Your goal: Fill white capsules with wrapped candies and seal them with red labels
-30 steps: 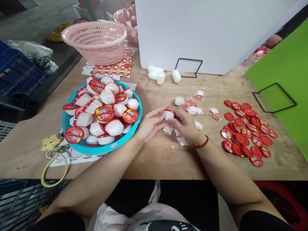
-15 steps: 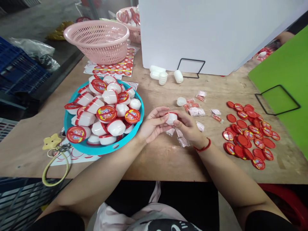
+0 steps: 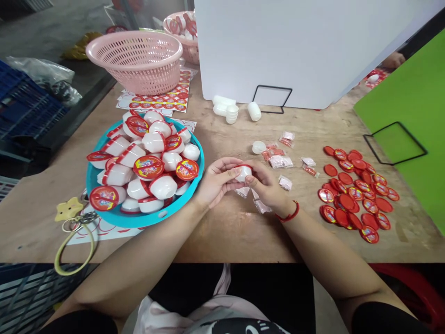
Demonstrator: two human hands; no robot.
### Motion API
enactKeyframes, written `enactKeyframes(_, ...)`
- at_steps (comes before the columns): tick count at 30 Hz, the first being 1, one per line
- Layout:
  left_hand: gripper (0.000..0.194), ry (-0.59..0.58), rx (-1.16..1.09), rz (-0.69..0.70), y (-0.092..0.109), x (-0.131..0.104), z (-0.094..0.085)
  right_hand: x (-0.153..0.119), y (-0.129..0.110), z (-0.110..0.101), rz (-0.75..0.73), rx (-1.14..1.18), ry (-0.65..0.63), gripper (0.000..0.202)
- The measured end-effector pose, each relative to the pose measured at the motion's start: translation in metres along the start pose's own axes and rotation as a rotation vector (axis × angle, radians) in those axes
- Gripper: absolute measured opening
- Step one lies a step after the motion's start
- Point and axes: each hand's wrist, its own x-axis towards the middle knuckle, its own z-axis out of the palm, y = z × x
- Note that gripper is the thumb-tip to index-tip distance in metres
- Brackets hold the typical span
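A: How many baskets stand behind the teal tray [image 3: 104, 214]?

B: Two pink ones: an empty pink basket [image 3: 135, 60] just behind the tray, and a second pink basket [image 3: 181, 32] further back, holding capped cups.

A: And the tray itself?

B: One tray, heaped with capped white cups [image 3: 146, 162]; roughly twenty show, though those underneath are hidden.

A: Loose red lids [image 3: 358, 192]?

B: One scatter far right of the tray, about thirty, some overlapping, so no exact count.

A: Small sachets [image 3: 281, 161]?

B: Around ten, between the tray and the lids.

A: Bare white cups?

B: One single white cup [image 3: 258, 147] right of the tray, plus a few stacks [image 3: 231, 110] behind it.

A: Sheets of stickers?

B: One printed sticker sheet [image 3: 163, 99] shows behind the tray.
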Motion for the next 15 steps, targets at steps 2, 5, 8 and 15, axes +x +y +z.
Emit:
enactKeyframes(2,0.026,-0.002,0.030,0.007,-0.001,0.000,0.000,-0.001,0.001,0.000,0.010,0.010,0.000,0.035)
enactKeyframes(5,0.026,0.004,0.065,0.015,-0.002,0.001,-0.001,-0.001,0.002,0.000,0.015,0.032,0.000,0.032)
enactKeyframes(8,0.031,0.010,0.084,0.028,-0.002,0.001,0.001,0.000,0.002,0.000,0.022,0.051,0.024,0.034)
enactKeyframes(15,0.053,0.086,0.115,0.059,-0.007,0.002,0.012,0.004,0.002,0.005,0.163,0.233,0.219,0.036)
